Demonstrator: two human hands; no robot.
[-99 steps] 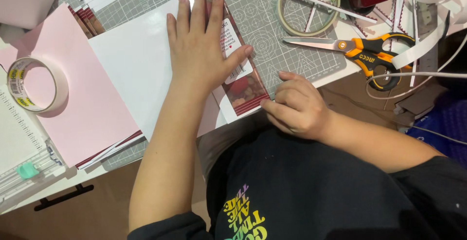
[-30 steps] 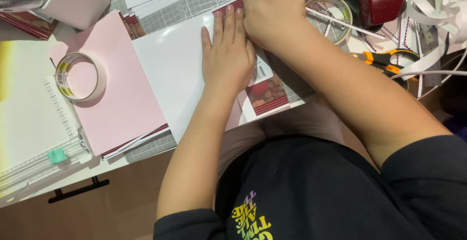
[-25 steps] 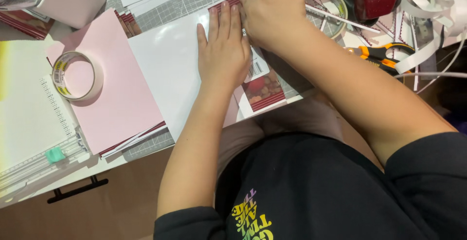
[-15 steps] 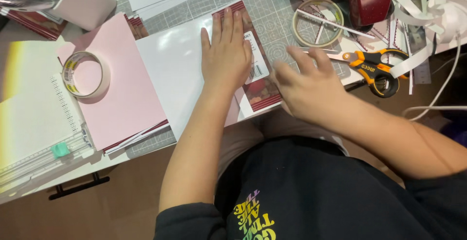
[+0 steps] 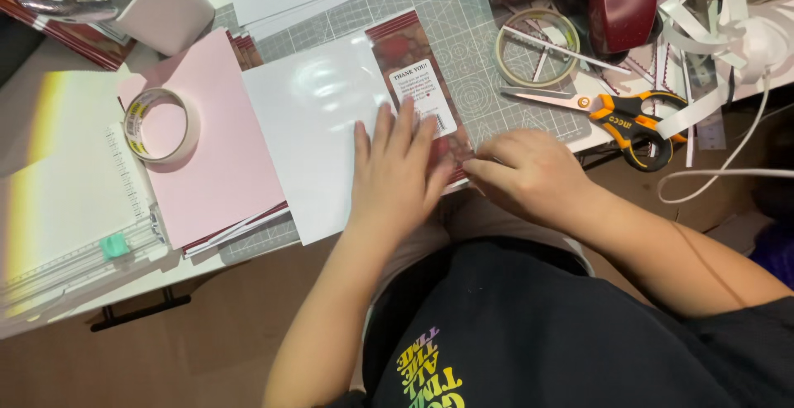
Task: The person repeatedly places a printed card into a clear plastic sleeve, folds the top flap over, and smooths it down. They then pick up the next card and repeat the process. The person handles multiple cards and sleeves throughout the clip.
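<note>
Head view: left hand [image 5: 395,178] lies flat, fingers spread, pressing the white sheet [image 5: 313,131] and the lower part of the dark red card [image 5: 418,85] on the cutting mat [image 5: 463,11]. Its palm hides the card's near end. Right hand [image 5: 529,178] curls at the card's lower right corner; whether its fingertips pinch the edge cannot be told. Orange-handled scissors [image 5: 616,114] lie nearby, untouched.

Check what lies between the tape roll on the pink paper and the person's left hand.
In the head view, between the tape roll and the left hand lie bare pink paper and then the glossy white sheet, nothing else.
</note>
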